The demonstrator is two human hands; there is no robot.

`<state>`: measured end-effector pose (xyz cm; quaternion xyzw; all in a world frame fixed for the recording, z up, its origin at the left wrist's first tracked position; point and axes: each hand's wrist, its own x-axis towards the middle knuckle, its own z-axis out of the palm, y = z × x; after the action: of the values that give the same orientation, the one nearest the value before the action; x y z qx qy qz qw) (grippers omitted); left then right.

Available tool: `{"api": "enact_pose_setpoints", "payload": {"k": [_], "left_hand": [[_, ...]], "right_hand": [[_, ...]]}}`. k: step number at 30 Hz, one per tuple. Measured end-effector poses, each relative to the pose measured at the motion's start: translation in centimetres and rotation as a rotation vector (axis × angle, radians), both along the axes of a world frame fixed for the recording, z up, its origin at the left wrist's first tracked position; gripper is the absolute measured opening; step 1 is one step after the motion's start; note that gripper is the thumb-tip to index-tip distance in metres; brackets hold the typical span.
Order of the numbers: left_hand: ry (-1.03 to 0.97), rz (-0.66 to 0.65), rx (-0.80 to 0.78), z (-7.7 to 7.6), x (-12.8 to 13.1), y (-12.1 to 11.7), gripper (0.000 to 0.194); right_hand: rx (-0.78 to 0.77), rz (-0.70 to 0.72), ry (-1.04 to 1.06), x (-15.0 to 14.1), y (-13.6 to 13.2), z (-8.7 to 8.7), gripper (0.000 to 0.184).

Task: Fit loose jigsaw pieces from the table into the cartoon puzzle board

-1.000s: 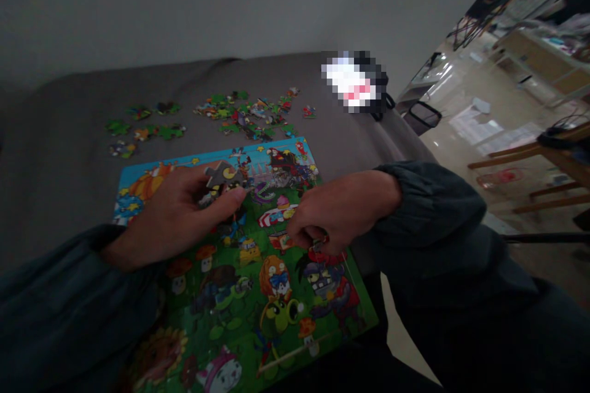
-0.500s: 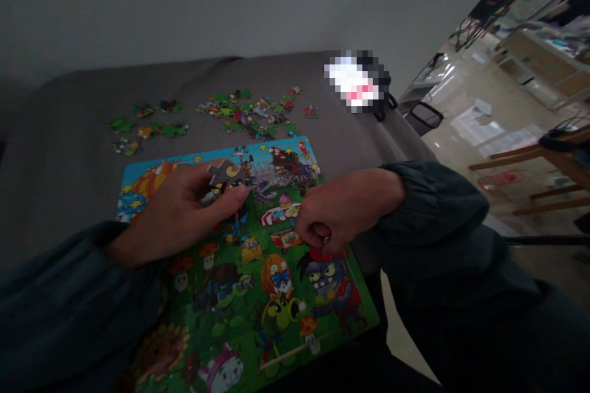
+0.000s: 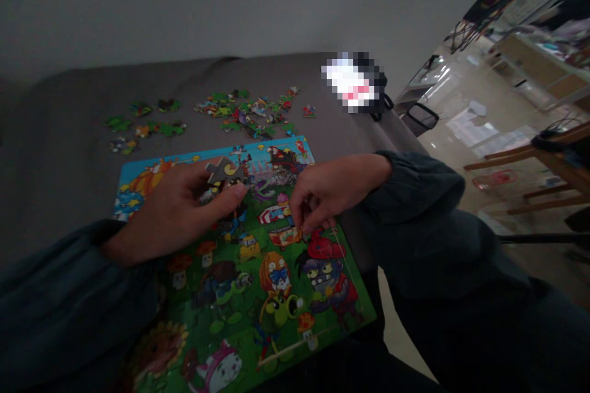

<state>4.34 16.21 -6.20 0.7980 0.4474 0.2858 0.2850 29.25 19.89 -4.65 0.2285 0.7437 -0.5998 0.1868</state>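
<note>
The puzzle piece (image 3: pixel 225 172) is above the puzzle board (image 3: pixel 325 323), gripped between thumb and fingers of the left hand (image 3: pixel 170 214); it looks light and stiff, probably card, so its edges are the best hold, and its knob could bend; this knob points left, but fingers hide the long axis; the right hand (image 3: pixel 332 189) curls low over the board's right side; I cannot tell if it grips anything; loose pieces (image 3: pixel 221 101) lie beyond, on grey cloth (image 3: pixel 281 67).
</note>
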Motion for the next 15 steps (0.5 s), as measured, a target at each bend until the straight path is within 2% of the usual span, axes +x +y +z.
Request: {"api": "enact_pose_setpoints", "payload": {"k": [6,12,15], "left_hand": [[-0.026,-0.023,-0.022,0.36,0.19,-0.13,0.031],[0.027,-0.007,-0.077,0.35,-0.17,-0.06,0.031],[0.043,0.012,-0.068,0.39,-0.16,0.0,0.033]], "right_hand": [[0.041,0.042,0.001,-0.08,-0.23,0.21,0.015],[0.211,0.092,0.033,-0.37,-0.28,0.58,0.015],[0.236,0.088,0.028,-0.47,-0.31,0.49,0.018]]}}
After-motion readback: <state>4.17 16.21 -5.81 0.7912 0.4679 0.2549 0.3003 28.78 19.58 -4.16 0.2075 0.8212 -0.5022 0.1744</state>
